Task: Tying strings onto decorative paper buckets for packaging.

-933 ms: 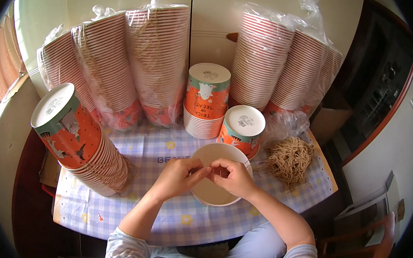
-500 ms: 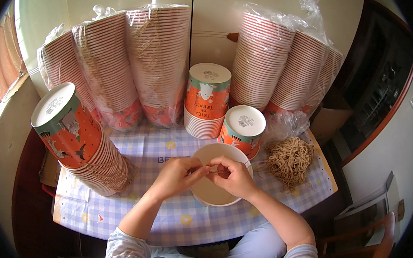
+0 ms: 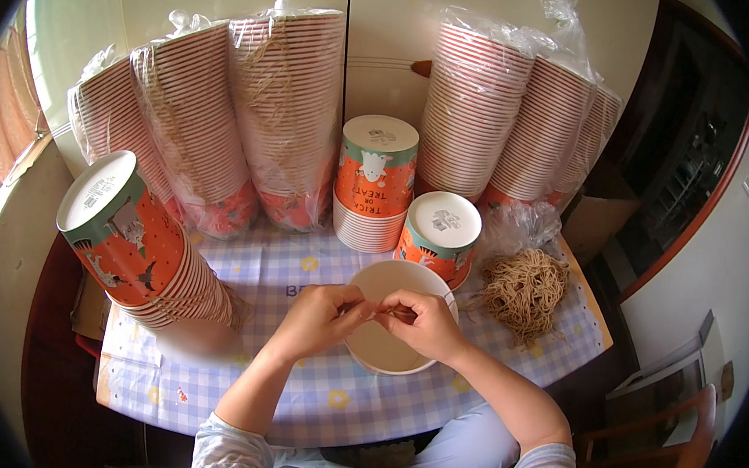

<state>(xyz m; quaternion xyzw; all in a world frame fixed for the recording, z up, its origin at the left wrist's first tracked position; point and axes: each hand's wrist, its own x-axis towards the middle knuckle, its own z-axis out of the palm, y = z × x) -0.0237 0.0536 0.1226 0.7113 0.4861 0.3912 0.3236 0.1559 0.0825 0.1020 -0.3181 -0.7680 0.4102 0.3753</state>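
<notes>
Pinching: both hands meet over an open paper cup, fingertips nearly touching.
Left hand [image 3: 319,318]: fingers curled, thumb and forefinger closed on a thin tan strand above the cup rim.
Right hand [image 3: 424,324]: same closed pinch on the same strand [image 3: 395,310], knuckles up, wrist resting near the rim.
Paper cup [image 3: 394,323]: white inside, mouth up, on the bench directly under both hands, partly covered by them.
Strand detail: too thin to tell whether it is knotted or just held.
Doing it well: judged from the grip, keep both pinches close together and the strand taut over the cup so it stays controlled; steady wrists on the rim.
Bundle of tan string [image 3: 524,290]: loose heap on the bench, right of the cup, near the right hand.
Cup stacks, near: 1 stack lying tilted at left [image 3: 140,246], 2 upturned stacks behind the cup [image 3: 374,181].
Cup stacks, far: several tall stacks in clear plastic bags [image 3: 287,113] against the wall.
Bench [image 3: 291,395]: blue and white checked cloth with small yellow flowers.
</notes>
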